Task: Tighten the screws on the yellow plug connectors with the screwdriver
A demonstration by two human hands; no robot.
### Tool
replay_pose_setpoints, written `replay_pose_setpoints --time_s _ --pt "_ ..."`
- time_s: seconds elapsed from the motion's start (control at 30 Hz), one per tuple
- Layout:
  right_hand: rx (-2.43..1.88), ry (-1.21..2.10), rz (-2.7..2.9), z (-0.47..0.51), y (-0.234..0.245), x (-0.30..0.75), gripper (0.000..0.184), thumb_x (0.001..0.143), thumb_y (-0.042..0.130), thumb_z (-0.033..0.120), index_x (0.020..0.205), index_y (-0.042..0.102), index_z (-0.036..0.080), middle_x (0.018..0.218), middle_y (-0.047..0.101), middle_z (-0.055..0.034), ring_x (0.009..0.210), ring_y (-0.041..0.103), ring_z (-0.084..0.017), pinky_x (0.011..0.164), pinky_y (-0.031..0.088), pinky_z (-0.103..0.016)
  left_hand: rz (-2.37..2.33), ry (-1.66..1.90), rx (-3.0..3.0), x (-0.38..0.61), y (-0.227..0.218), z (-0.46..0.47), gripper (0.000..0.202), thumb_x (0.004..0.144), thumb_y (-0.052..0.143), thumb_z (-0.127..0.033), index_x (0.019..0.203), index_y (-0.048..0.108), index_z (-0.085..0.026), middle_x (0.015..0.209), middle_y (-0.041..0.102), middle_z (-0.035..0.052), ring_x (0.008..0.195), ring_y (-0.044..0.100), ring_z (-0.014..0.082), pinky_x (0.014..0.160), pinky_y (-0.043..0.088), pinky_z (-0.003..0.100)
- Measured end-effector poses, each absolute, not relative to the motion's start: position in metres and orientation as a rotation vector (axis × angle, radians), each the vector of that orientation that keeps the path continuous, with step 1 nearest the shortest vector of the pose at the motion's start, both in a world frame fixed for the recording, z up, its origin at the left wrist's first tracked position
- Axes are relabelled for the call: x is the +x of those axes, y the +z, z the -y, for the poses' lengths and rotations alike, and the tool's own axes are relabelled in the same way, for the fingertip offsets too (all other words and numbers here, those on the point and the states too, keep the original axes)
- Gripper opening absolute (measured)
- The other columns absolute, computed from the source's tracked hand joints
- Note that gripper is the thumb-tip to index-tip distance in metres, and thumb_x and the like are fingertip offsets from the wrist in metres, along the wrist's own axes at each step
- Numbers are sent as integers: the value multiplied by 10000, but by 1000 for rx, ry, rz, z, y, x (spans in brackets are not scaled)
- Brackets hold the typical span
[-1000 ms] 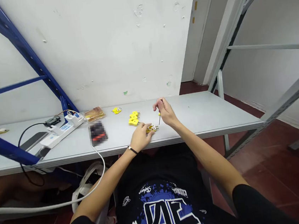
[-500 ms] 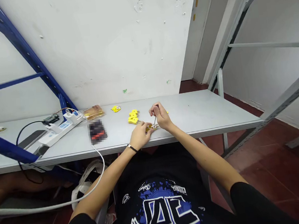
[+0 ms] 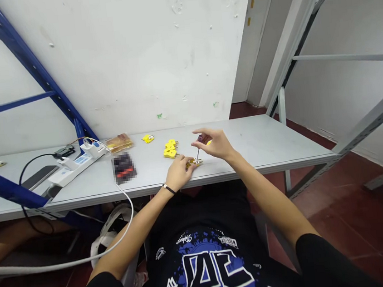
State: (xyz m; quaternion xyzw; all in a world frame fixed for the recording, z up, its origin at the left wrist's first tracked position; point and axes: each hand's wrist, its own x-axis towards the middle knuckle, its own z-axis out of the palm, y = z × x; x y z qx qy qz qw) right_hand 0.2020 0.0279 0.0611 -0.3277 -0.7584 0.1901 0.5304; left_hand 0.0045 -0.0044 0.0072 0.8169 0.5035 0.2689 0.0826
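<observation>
My left hand (image 3: pixel 179 172) is closed on a small yellow two-pin plug (image 3: pixel 196 162), holding it down near the table's front edge with its metal pins to the right. In my right hand (image 3: pixel 218 143), a screwdriver (image 3: pixel 198 154) with a dark handle is pinched between thumb and fingers. Its thin shaft slopes down and the tip meets the plug. Just beyond my left hand lie several yellow plugs (image 3: pixel 170 153) in a cluster. Farther back is another yellow plug piece (image 3: pixel 148 139). Something yellow shows partly behind my right hand.
To the left lie a blurred dark and red object (image 3: pixel 124 167), a packet of brownish things (image 3: pixel 119 143), a white power strip (image 3: pixel 77 167) and a phone (image 3: pixel 40 177). A white cable (image 3: pixel 129 200) hangs over the front edge. Blue shelf posts (image 3: pixel 44 81) frame the left side.
My right hand has turned and its fingers have opened out from a more curled pose, exposing the screwdriver's dark handle. My left hand and the plug stay in place.
</observation>
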Motion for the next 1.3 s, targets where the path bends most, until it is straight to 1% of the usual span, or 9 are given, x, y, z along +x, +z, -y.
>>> replay_pose_setpoints --time_s 0.2,0.3,0.47,0.63,0.77,0.9,0.97,1.17,1.3 --pt "-886 506 1803 -14 67 199 220 838 741 302 1023 802 201 814 793 -47 724 760 -228 780 637 -388 -1521 784 2449 5 7 3 259 963 644 -323 1173 701 -182 1023 666 73 952 637 235 884 511 356" --pt "-830 528 1844 -11 69 192 200 861 706 264 1031 799 216 931 807 -57 825 770 -241 841 633 -408 -1531 772 2449 4 6 1 249 975 610 -303 1176 700 -185 1022 658 77 955 642 242 894 514 371" --pt "-804 625 1896 -22 65 190 347 917 594 221 1242 713 195 983 796 -78 865 750 -226 888 617 -439 -1522 792 2433 2 5 -1 240 979 590 -289 1172 698 -195 1046 653 79 946 651 241 891 522 377" --pt "-722 648 1925 -29 59 192 511 962 543 283 1471 533 233 1208 730 -95 1035 699 -222 897 604 -424 -1529 805 2421 2 5 0 249 977 603 -299 1181 698 -191 1059 648 78 901 650 224 875 523 361" --pt "-864 341 1870 -25 59 183 368 966 598 403 1290 700 262 1100 672 -89 889 656 -202 839 580 -404 -1532 803 2414 2 6 2 273 982 601 -311 1203 695 -181 1044 643 77 890 650 222 872 523 358" --pt "-868 279 1685 -26 58 179 313 965 609 452 1087 783 222 917 664 -73 683 632 -171 738 586 -387 -1539 803 2419 3 6 2 271 974 615 -305 1199 699 -180 1043 641 77 909 654 230 890 524 367" --pt "-844 294 1657 -27 58 180 283 941 647 446 1053 785 226 894 704 -70 708 666 -192 752 601 -393 -1543 804 2426 3 6 1 258 971 617 -303 1186 701 -187 1041 641 77 924 655 234 893 526 368" --pt "-718 404 1753 -19 63 182 278 985 550 352 1078 784 234 984 760 -72 802 702 -203 829 613 -414 -1546 800 2419 3 5 2 265 971 612 -303 1193 697 -186 1044 643 80 927 648 237 884 528 374" --pt "-745 525 1678 -17 65 177 251 852 750 435 1006 811 246 1079 721 -79 907 700 -206 801 624 -373 -1533 820 2421 2 5 2 269 974 607 -317 1199 693 -198 1043 643 75 898 646 227 886 529 370"
